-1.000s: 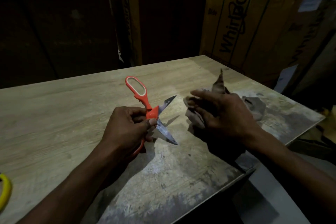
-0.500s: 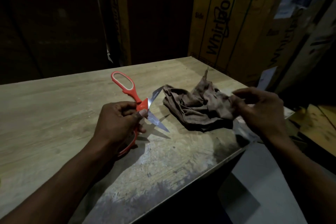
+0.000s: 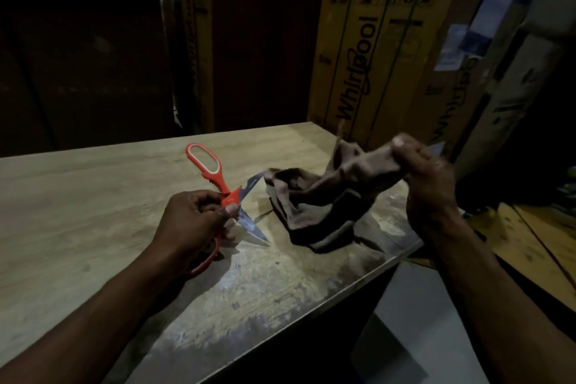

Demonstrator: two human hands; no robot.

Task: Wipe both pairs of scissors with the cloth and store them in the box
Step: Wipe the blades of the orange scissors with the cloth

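The scissors point(image 3: 230, 196) have glossy orange plastic handles and shiny metal blades. The cloth point(image 3: 314, 199) is soft, matt brown fabric, and the desk point(image 3: 93, 196) is pale wood, worn and scuffed near its front edge.

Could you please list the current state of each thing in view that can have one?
Orange-handled steel scissors: blades spread open, held above the table.
Brown crumpled cloth: one end lifted, the rest resting on the table.
Left hand: grips the scissors near the pivot.
Right hand: pinches the cloth's raised end.
Worn wooden table: bears the cloth.
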